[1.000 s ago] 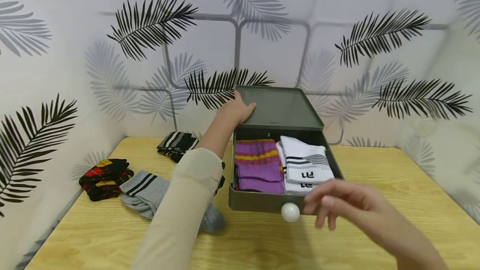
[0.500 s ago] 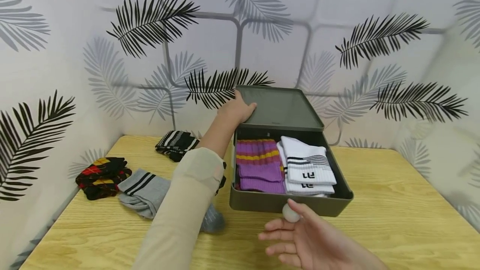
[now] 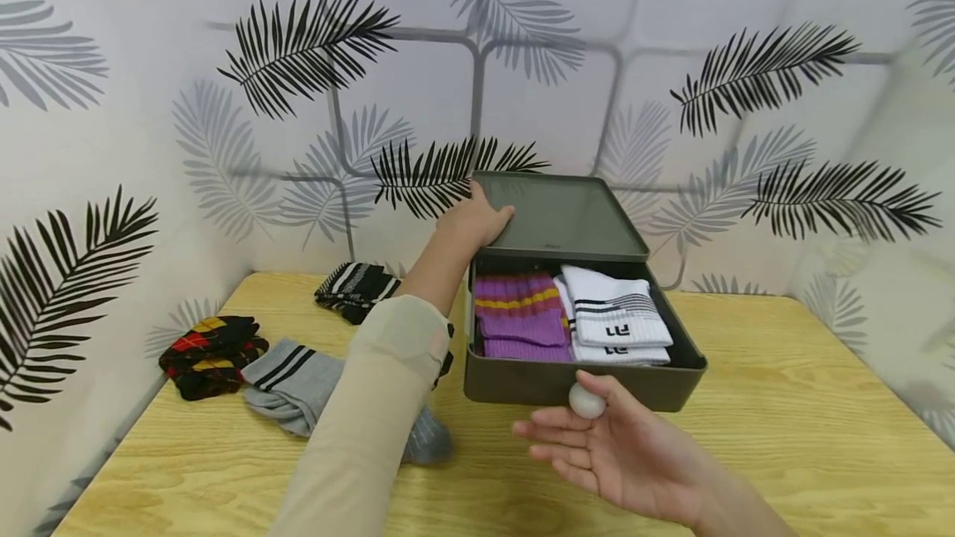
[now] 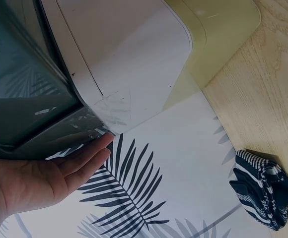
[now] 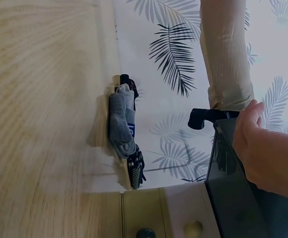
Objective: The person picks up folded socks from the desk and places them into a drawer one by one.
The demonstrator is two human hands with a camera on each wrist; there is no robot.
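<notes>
Apart, outstretched hands (image 3: 472, 220) (image 3: 625, 452) at box (image 3: 522, 382)

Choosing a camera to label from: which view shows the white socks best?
The head view. It looks down into the open box, so the folded white socks show unobstructed, with their dark stripes and black marks readable. Neither wrist view helps: I can't make out any of those socks in the left or the right.

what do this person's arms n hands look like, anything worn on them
The left arm wears a long cream fabric sleeve, finely ribbed in the right wrist view, ending in a smoother wide cuff. A small black attachment sticks out beside that cuff. The left hand and right hand are gloveless, with no rings visible on the fingers; no right sleeve shows.
</notes>
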